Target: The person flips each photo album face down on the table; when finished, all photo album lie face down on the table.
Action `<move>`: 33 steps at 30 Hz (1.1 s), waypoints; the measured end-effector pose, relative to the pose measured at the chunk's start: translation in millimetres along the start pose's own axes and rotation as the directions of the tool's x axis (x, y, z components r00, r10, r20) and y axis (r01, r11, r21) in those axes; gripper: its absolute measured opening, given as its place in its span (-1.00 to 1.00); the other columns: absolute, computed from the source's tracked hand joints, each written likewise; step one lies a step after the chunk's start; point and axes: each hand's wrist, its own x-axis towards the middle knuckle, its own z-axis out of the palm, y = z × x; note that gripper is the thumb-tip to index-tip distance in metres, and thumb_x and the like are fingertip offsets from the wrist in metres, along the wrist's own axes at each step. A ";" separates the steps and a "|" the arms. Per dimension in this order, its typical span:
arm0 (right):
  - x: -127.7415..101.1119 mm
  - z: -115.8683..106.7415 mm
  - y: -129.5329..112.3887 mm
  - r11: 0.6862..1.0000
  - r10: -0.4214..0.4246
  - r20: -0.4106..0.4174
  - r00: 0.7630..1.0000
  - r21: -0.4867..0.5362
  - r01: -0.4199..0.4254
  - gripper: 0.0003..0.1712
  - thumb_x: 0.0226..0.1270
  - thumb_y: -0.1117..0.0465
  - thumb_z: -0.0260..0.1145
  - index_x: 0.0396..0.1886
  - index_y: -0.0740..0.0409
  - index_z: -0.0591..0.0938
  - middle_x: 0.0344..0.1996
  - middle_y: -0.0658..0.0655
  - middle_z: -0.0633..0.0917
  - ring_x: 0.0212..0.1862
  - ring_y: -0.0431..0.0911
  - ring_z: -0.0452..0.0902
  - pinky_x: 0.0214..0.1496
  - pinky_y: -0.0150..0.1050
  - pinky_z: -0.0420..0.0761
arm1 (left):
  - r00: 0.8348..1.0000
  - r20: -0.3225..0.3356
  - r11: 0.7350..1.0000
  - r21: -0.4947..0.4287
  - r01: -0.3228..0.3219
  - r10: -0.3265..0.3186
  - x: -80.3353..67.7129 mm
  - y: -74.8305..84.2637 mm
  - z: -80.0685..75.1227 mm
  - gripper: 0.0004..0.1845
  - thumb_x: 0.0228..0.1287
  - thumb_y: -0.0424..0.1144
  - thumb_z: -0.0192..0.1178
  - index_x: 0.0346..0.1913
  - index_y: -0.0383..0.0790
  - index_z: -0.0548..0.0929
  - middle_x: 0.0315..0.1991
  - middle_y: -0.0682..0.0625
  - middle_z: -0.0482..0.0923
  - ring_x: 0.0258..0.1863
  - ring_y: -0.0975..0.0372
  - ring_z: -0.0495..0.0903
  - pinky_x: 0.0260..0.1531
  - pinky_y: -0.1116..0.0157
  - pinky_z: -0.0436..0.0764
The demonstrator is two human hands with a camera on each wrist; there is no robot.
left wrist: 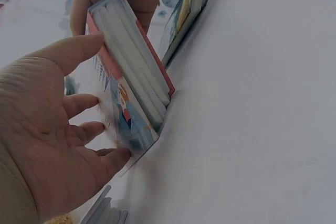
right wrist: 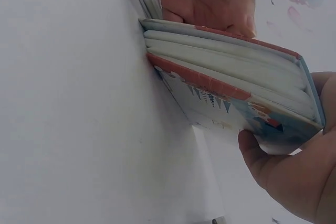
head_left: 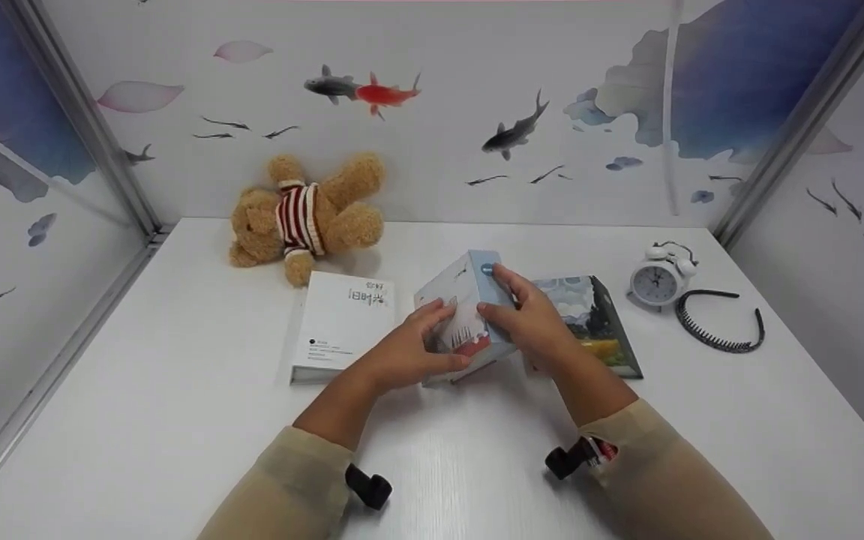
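Both hands hold a small book [head_left: 462, 315] with a pale blue spine and an illustrated cover, tipped up on one edge on the white table [head_left: 177, 420]. My left hand [head_left: 409, 349] lies against the illustrated cover [left wrist: 131, 114], fingers lightly bent on it and the thumb by the page edges [left wrist: 131, 61]. My right hand [head_left: 529, 319] grips the raised spine side, its fingers wrapped round that end [right wrist: 294, 182]. The book [right wrist: 226, 72] is closed, its thick white pages showing.
A white book [head_left: 342, 326] lies flat to the left; a book with a painted cover [head_left: 597, 322] lies to the right, under my right hand. A teddy bear [head_left: 304, 214] lies at the back wall. A white alarm clock [head_left: 661, 277] and a black headband [head_left: 724, 326] are far right.
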 end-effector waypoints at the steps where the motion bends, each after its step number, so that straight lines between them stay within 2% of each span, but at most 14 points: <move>1: 0.3 -0.1 0.7 1.000 0.017 -0.005 1.000 -0.009 -0.017 -0.06 0.49 0.01 0.44 0.72 -0.42 0.20 0.78 0.01 0.07 0.64 0.15 0.28 0.62 0.11 0.46 | 1.000 0.002 1.000 0.029 0.006 -0.006 0.1 -0.3 0.5 0.01 0.22 0.14 0.55 0.69 0.23 0.27 0.78 0.17 -0.05 0.79 0.05 -0.04 0.73 -0.10 0.12; 4: 1.0 0.5 2.7 0.997 0.064 -0.023 0.998 -0.029 -0.065 -0.09 0.51 0.02 0.42 0.70 -0.52 0.22 0.78 0.00 0.07 0.60 0.14 0.33 0.55 0.07 0.55 | 0.999 0.001 0.996 0.087 0.038 -0.039 -1.0 0.5 2.2 -0.01 0.21 0.05 0.56 0.67 0.26 0.30 0.78 0.22 -0.03 0.78 0.07 -0.01 0.72 -0.08 0.15; 6: 1.5 0.6 4.2 0.997 0.064 -0.019 0.998 -0.035 -0.064 -0.11 0.53 0.04 0.39 0.71 -0.49 0.21 0.78 0.03 0.06 0.63 0.15 0.28 0.59 0.09 0.50 | 0.999 -0.002 0.994 0.101 0.042 -0.042 -1.5 1.2 3.1 -0.04 0.23 -0.02 0.55 0.66 0.23 0.32 0.77 0.21 -0.02 0.78 0.08 0.01 0.72 -0.06 0.15; 13: 4.3 2.7 6.5 0.994 0.051 -0.032 0.998 -0.100 -0.054 -0.13 0.54 0.09 0.37 0.72 -0.38 0.23 0.78 0.05 0.04 0.78 0.16 -0.07 0.78 0.22 0.08 | 1.000 -0.001 0.992 0.123 0.018 -0.018 -0.6 -1.1 4.3 -0.11 0.32 -0.09 0.51 0.66 0.05 0.35 0.77 0.16 0.03 0.76 0.07 0.05 0.72 -0.02 0.16; 16: 5.5 3.5 7.8 0.987 0.039 -0.057 0.998 -0.151 -0.048 -0.13 0.53 0.12 0.39 0.71 -0.34 0.25 0.78 0.06 0.05 0.80 0.17 -0.16 0.78 0.26 0.00 | 1.000 -0.002 0.989 0.145 0.012 -0.012 0.1 -2.2 5.7 -0.16 0.37 -0.10 0.48 0.65 0.01 0.37 0.76 0.17 0.05 0.76 0.09 0.06 0.73 0.01 0.16; 20: 7.0 3.5 8.9 0.979 0.047 -0.068 0.997 -0.195 -0.060 -0.13 0.52 0.11 0.40 0.71 -0.30 0.27 0.76 0.11 0.10 0.78 0.21 -0.07 0.76 0.26 0.09 | 1.000 -0.006 0.973 0.230 -0.008 0.009 0.1 -1.3 7.0 -0.23 0.42 -0.08 0.43 0.63 -0.03 0.40 0.75 0.16 0.11 0.75 0.11 0.10 0.72 0.03 0.18; 26: 9.2 2.6 11.4 0.971 0.078 -0.043 0.996 -0.225 -0.086 -0.11 0.51 0.08 0.40 0.72 -0.29 0.24 0.75 0.14 0.18 0.77 0.19 0.02 0.75 0.25 0.13 | 0.999 -0.004 0.928 0.371 -0.038 0.042 -0.5 0.9 7.0 -0.29 0.51 -0.03 0.35 0.62 -0.07 0.42 0.74 0.12 0.16 0.75 0.08 0.10 0.72 0.01 0.17; 33: 9.5 3.8 15.0 0.967 0.075 0.010 0.997 -0.244 -0.070 -0.06 0.51 0.06 0.40 0.75 -0.25 0.17 0.76 0.10 0.15 0.78 0.13 -0.04 0.77 0.21 0.07 | 0.998 -0.003 0.912 0.406 -0.055 0.062 0.0 -1.2 5.0 -0.36 0.56 -0.02 0.28 0.59 -0.08 0.46 0.73 0.11 0.18 0.76 0.07 0.08 0.73 0.00 0.13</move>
